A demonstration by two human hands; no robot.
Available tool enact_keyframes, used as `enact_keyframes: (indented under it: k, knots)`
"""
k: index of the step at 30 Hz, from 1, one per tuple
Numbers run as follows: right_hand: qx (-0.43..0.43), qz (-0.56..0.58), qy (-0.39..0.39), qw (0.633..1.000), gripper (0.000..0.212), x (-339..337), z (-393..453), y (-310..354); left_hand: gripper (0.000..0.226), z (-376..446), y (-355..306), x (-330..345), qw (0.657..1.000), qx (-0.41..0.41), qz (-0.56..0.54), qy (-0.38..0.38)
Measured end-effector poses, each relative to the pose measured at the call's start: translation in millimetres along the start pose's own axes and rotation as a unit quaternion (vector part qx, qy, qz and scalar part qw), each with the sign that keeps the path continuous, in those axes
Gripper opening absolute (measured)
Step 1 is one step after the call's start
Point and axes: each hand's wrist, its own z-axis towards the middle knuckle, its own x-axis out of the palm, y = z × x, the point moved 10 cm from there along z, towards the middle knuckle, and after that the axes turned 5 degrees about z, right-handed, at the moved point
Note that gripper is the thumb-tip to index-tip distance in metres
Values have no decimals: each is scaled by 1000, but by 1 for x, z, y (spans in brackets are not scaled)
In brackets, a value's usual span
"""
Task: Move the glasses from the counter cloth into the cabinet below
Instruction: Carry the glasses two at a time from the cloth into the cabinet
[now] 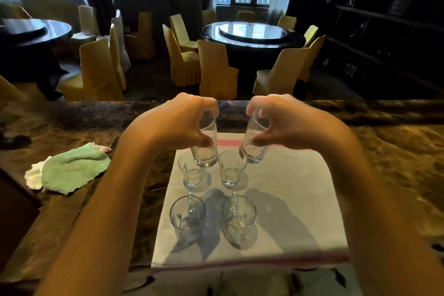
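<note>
A white cloth with pink stripes (295, 199) lies on the dark marble counter (396, 142). My left hand (177, 125) grips a tall clear tumbler (205, 151), lifted and tilted over the cloth's far edge. My right hand (286, 125) grips a second tall tumbler (253, 149), also tilted. Two small stemmed glasses (191, 175) (231, 173) stand on the cloth just below them. Nearer to me stand two wider glasses (187, 212) (239, 217). The cabinet below is out of view.
A green and white rag (69, 170) lies crumpled on the counter to the left. Beyond the counter's far edge is a dining room with round tables (252, 36) and covered chairs (216, 69). Dark shelving (384, 19) stands at the right.
</note>
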Motion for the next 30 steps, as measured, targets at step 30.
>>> enact_keyframes:
  k: [30]
  knots:
    - [-9,48,197,979,51,114,-223,-133,65,-123,-179,201,976,-133,-60,163]
